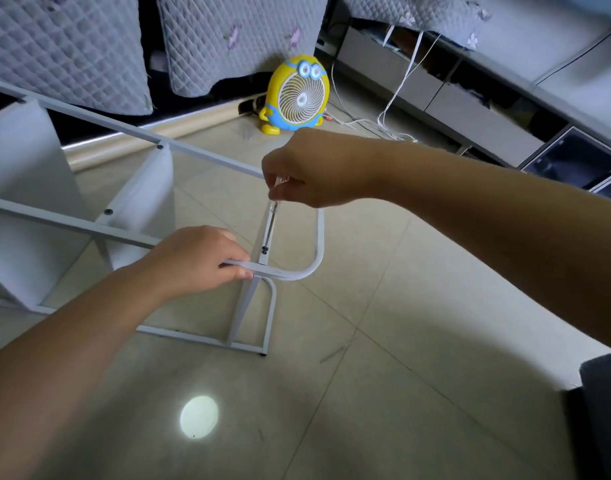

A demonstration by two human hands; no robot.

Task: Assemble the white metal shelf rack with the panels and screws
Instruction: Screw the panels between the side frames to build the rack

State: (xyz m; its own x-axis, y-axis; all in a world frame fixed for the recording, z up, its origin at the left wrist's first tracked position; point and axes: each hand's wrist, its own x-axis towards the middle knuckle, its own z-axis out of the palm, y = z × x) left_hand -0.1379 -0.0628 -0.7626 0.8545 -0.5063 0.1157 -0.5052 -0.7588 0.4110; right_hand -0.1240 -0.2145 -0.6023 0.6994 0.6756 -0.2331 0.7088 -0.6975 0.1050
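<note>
Open floor (418,341) right of rack (297,268)

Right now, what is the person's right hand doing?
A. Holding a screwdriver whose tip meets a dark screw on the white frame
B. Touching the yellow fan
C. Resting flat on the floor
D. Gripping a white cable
A: the right hand pinches a clear-handled screwdriver pointing down onto a dark screw on the white frame, while the left hand steadies the frame bar beside it.
</note>
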